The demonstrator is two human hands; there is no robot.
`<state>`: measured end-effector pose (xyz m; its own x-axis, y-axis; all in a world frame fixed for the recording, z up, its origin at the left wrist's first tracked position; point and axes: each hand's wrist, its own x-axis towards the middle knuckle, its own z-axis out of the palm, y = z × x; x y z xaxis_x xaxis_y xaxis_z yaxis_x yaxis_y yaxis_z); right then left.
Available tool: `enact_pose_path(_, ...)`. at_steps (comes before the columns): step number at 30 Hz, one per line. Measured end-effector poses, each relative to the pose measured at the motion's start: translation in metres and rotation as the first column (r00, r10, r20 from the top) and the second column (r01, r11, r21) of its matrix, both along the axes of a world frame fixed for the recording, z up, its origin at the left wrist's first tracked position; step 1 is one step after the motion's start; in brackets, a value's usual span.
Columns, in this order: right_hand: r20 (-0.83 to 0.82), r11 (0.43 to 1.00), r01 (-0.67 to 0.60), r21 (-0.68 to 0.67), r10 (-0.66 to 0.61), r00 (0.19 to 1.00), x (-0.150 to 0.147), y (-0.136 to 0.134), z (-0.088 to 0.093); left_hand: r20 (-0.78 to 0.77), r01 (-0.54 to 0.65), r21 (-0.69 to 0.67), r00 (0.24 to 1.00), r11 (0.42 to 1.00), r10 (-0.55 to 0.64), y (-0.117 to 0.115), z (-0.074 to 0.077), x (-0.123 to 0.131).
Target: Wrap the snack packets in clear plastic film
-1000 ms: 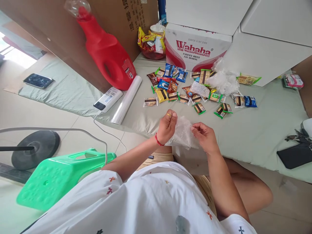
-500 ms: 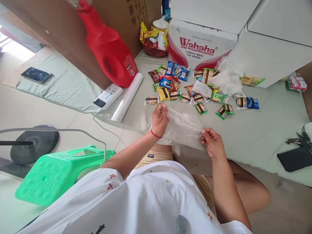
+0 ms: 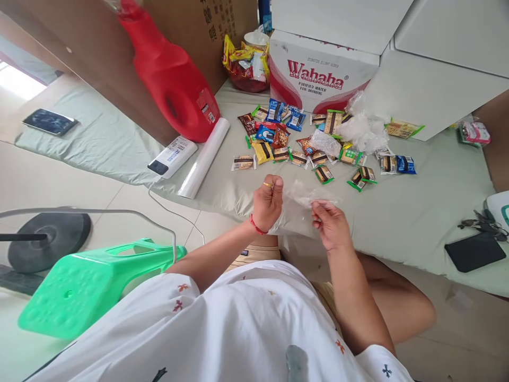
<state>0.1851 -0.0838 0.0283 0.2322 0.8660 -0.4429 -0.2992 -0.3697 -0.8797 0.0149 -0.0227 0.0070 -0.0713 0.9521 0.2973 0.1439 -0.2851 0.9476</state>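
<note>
Between my hands a clear plastic bag (image 3: 304,195) hangs crumpled over the near edge of the pale green sheet. My left hand (image 3: 269,201), with a ring and a red wrist string, is closed in a pinch on the bag's left part. On its right side, the thumb and fingers of my right hand (image 3: 329,220) pinch the film. Beyond my hands lie several wrapped snacks (image 3: 263,152) in yellow, blue, brown and green-edged packets. More crumpled clear plastic (image 3: 368,130) rests at the right of this pile.
A red jug (image 3: 175,79), a plastic film roll (image 3: 204,159) and a white device with a cable (image 3: 173,156) stand or lie at left. Behind the snacks are a Wahaba-style printed carton (image 3: 318,74) and a snack bowl (image 3: 248,82). A black pouch (image 3: 475,252) lies right; a green stool (image 3: 67,292) is lower left.
My hands have come closer together, the right one moving left and slightly up. The plastic bag between them is now bunched up rather than stretched out. The view has shifted slightly.
</note>
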Motion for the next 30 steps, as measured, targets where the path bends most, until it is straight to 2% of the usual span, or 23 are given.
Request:
enact_pose_path(3, 0.065, 1.000, 0.002, 0.019, -0.003, 0.998, 0.034, 0.001, 0.010, 0.065, -0.048, -0.047, 0.997, 0.998, 0.051, 0.011, 0.003, -0.015)
enact_pose_path(6, 0.214, 0.989, -0.147, -0.023, 0.148, 0.966, 0.076, -0.006, 0.026, 0.048, -0.020, -0.061, 0.999, 0.998, 0.023, 0.021, 0.006, -0.035)
enact_pose_path(10, 0.425, 0.924, -0.361, -0.129, 0.380, 0.822, 0.118, -0.014, 0.049, -0.130, 0.079, -0.004, 0.988, 0.997, -0.079, 0.019, 0.012, -0.053)
enact_pose_path(13, 0.517, 0.881, -0.422, -0.214, 0.469, 0.716, 0.136, -0.016, 0.061, -0.210, 0.138, 0.017, 0.969, 0.990, -0.132, 0.012, 0.017, -0.061)
enact_pose_path(16, 0.558, 0.896, -0.385, -0.221, 0.440, 0.703, 0.145, -0.017, 0.066, -0.221, 0.211, -0.008, 0.953, 0.977, -0.208, 0.009, 0.019, -0.069)
enact_pose_path(18, 0.566, 0.924, -0.332, -0.192, 0.380, 0.731, 0.147, -0.019, 0.065, -0.224, 0.339, -0.087, 0.909, 0.937, -0.350, 0.010, 0.019, -0.074)
enact_pose_path(21, 0.568, 0.950, -0.273, -0.150, 0.309, 0.763, 0.148, -0.023, 0.060, -0.214, 0.551, -0.260, 0.768, 0.793, -0.603, 0.010, 0.019, -0.079)
enact_pose_path(23, 0.571, 0.956, -0.257, -0.142, 0.291, 0.768, 0.150, -0.027, 0.054, -0.175, 0.615, -0.323, 0.708, 0.719, -0.684, 0.009, 0.021, -0.080)
enact_pose_path(25, 0.584, 0.952, -0.263, -0.155, 0.303, 0.753, 0.155, -0.032, 0.049, -0.115, 0.633, -0.319, 0.713, 0.705, -0.692, 0.008, 0.025, -0.080)
enact_pose_path(28, 0.655, 0.937, -0.290, -0.196, 0.345, 0.673, 0.164, -0.036, 0.049, -0.031, 0.641, -0.230, 0.747, 0.732, -0.664, 0.007, 0.035, -0.078)
enact_pose_path(30, 0.752, 0.967, -0.224, -0.122, 0.237, 0.615, 0.162, -0.035, 0.054, -0.020, 0.653, -0.164, 0.747, 0.739, -0.664, 0.005, 0.042, -0.076)
